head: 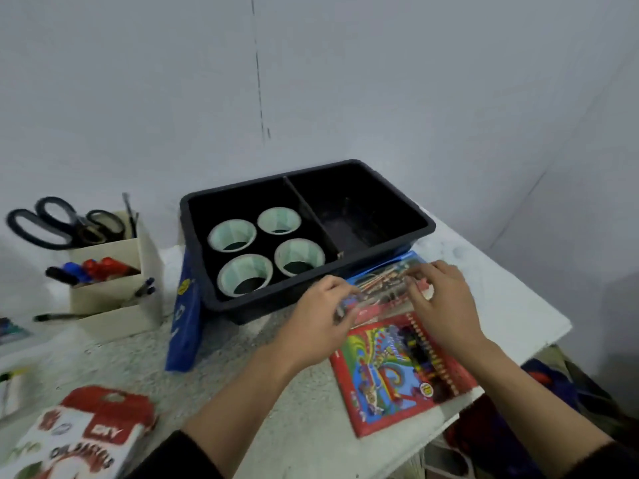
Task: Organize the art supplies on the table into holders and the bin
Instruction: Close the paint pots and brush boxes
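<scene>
A black bin [420,216] stands at the table's far side, split by a divider; its left half holds several pale green paper cups [247,269], its right half looks bare. Just in front of the bin, my left hand [321,319] and my right hand [446,299] both grip a clear packet of coloured pencils [380,288], one at each end. The packet lies over a red box of colours [397,371] near the table's right edge. The image is blurred, so the fingers' exact hold is unclear.
A beige desk holder [114,292] at the left carries scissors [58,223], markers and pens. A blue pouch [185,326] leans beside the bin. An oil pastels box [79,440] lies at the near left. The white table's edge [539,337] runs close to my right arm.
</scene>
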Tool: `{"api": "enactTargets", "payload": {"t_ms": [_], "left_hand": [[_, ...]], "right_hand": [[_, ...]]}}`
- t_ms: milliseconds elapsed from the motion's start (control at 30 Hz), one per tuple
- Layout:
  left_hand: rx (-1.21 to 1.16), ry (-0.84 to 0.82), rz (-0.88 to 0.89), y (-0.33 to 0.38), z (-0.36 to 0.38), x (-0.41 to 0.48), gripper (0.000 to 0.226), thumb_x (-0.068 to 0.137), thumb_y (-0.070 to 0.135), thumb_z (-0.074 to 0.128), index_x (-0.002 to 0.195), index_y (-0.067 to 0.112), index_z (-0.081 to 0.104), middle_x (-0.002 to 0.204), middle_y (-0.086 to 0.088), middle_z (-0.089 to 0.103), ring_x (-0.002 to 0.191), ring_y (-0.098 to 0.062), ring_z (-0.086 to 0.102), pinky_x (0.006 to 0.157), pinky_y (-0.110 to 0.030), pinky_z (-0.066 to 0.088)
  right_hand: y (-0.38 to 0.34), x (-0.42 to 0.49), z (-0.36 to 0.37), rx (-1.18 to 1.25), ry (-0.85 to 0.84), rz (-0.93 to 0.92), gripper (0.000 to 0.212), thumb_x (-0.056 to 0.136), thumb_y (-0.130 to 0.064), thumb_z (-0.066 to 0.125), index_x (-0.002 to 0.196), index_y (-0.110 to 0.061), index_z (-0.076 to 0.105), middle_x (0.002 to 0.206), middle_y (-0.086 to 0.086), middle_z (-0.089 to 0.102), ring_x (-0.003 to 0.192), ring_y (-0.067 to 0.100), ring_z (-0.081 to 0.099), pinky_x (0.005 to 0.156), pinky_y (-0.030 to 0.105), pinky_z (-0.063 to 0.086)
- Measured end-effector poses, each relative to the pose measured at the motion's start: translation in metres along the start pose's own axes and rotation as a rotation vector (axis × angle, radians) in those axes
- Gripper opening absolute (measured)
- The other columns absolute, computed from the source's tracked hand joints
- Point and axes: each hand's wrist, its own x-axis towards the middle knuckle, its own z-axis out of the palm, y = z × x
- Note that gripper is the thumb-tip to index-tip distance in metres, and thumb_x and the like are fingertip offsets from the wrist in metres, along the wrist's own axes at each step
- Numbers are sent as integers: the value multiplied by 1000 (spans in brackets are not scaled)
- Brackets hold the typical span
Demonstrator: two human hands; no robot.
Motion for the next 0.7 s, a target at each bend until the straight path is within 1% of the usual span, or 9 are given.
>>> {"api": "enactTargets", "payload": {"t_ms": [67, 133, 200, 267, 333, 433, 533, 600, 700], "left_hand": [[51, 3, -54, 5, 21, 20, 39, 100, 37, 56, 137, 24, 55, 135, 6, 47, 123, -10, 45, 103, -24, 37], [172, -8, -94, 7, 37, 31, 45, 98, 48, 54, 141, 33, 49, 141, 6, 43, 131, -15, 41, 109, -37, 33], [301, -43, -126, 10, 48, 38, 53, 94, 57, 54, 143, 41, 43, 148, 5, 37, 137, -18, 34, 110, -44, 27], [333, -54, -156, 11, 53, 42, 62, 89, 61, 58, 146, 43, 39, 152, 4, 35, 140, -18, 26, 112, -46, 24], [327, -39, -167, 12, 55, 45, 66, 87, 61, 62, 146, 42, 40, 151, 7, 39, 139, -15, 25, 114, -49, 24], [313, 28, -139, 14, 55, 45, 62, 84, 59, 65, 141, 39, 47, 141, 13, 48, 131, -13, 37, 109, -44, 35], [280, 55, -126, 15, 51, 39, 60, 81, 54, 67, 137, 37, 52, 138, 13, 49, 123, -13, 49, 102, -39, 42], [282, 54, -137, 17, 46, 37, 60, 82, 52, 68, 137, 36, 53, 143, 11, 47, 124, -14, 50, 102, -38, 45], [363, 86, -118, 24, 37, 32, 58, 80, 53, 68, 134, 34, 59, 144, 5, 51, 125, -17, 52, 99, -36, 46]], "right_hand": [[26, 20, -1, -50, -88, 67, 31, 98, -34, 56, 123, -18, 64, 113, 5, 63, 111, 28, 50, 89, 41, 45], [41, 38, -3, -94, -180, 100, 39, 100, -40, 52, 132, -18, 57, 124, 10, 62, 118, 32, 49, 91, 44, 46], [50, 53, -3, -110, -287, 125, 43, 101, -45, 49, 132, -16, 52, 119, 12, 64, 114, 34, 53, 88, 45, 49], [55, 62, -2, -104, -374, 130, 41, 101, -48, 48, 128, -17, 49, 110, 10, 66, 104, 32, 58, 83, 45, 50], [60, 68, -1, -45, -410, 149, 42, 101, -46, 49, 131, -17, 47, 109, 8, 65, 98, 28, 59, 80, 42, 49], [60, 75, -6, 142, -427, 218, 46, 100, -42, 54, 137, -16, 45, 116, 9, 64, 88, 17, 57, 73, 30, 43], [59, 79, -11, 435, -436, 359, 41, 98, -41, 60, 130, -17, 50, 109, 4, 66, 75, 9, 64, 62, 23, 45], [58, 79, -13, 695, -451, 484, 35, 98, -40, 61, 122, -16, 55, 101, 8, 71, 71, 14, 72, 64, 26, 51], [59, 77, -14, 956, -525, 572, 34, 102, -45, 49, 115, -16, 61, 94, 6, 77, 78, 17, 76, 74, 33, 54]]}}
